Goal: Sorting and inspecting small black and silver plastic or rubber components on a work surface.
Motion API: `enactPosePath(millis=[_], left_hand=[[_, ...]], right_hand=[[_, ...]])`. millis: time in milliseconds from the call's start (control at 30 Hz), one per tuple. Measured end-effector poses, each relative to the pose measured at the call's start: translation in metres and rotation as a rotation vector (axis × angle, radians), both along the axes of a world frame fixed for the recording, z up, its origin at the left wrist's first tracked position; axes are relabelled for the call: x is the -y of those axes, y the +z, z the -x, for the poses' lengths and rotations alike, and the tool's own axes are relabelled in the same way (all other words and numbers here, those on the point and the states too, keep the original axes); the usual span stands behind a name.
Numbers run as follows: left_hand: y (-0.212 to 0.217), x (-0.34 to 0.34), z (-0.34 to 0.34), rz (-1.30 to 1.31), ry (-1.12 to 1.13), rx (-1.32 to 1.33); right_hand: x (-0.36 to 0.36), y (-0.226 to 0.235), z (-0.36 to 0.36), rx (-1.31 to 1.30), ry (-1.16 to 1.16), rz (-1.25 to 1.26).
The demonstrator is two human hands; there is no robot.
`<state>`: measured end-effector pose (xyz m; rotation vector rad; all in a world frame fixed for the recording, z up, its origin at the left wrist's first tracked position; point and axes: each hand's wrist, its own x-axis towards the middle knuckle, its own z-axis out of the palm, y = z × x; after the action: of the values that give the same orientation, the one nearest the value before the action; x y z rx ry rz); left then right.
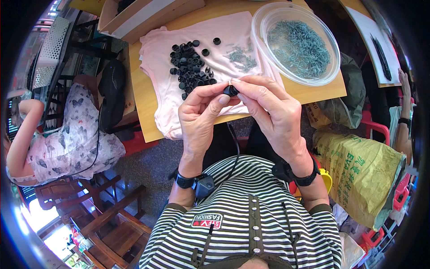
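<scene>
Over the near edge of the table, my two hands meet around one small black plastic cap (pixel 230 90). My left hand (pixel 200 114) pinches it from the left between thumb and fingertips. From the other side, my right hand (pixel 280 105) is closed on it with thumb and forefinger, hiding part of its shape. Just beyond my left fingers, a pile of similar black caps (pixel 190 65) lies on a pale pink cloth (pixel 156 89). A small scatter of thin greyish metal pins or screws (pixel 242 58) rests on the cloth, beyond my hands.
A round clear plastic tub (pixel 335 71) full of such pins stands at the table's right. An open cardboard box (pixel 134 20) sits at the back left. A yellow woven sack (pixel 354 168) stands on the right; wooden chairs (pixel 112 228) are lower left. Other people sit on both sides.
</scene>
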<state>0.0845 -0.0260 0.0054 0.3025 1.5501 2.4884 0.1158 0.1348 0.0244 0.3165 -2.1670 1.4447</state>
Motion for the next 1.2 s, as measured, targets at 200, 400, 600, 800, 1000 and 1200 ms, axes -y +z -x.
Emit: enactPosePath(millis=[200,400,600,800,1000,1200], left_hand=[[-0.001,-0.001,-0.002,0.062,0.011,-0.028],[-0.001,-0.002,0.001,0.026,0.015,0.024],[0.001,-0.002,0.002,-0.017,0.037,0.112],[-0.002,-0.007,0.002,-0.073,0.05,0.166],[-0.007,-0.008,0.001,-0.09,0.089,0.178],[-0.002,0.0,0.019,0.096,0.11,0.058]], right_hand=[[0.0,-0.003,0.003,0.038,0.011,0.054],[-0.002,-0.007,0.005,0.174,0.062,0.228],[0.005,-0.012,0.007,-0.016,0.009,0.043],[0.012,-0.023,0.014,-0.098,-0.112,-0.072],[0.014,-0.019,0.016,-0.133,-0.112,-0.146],[-0.021,0.013,0.071,0.114,0.096,-0.231]])
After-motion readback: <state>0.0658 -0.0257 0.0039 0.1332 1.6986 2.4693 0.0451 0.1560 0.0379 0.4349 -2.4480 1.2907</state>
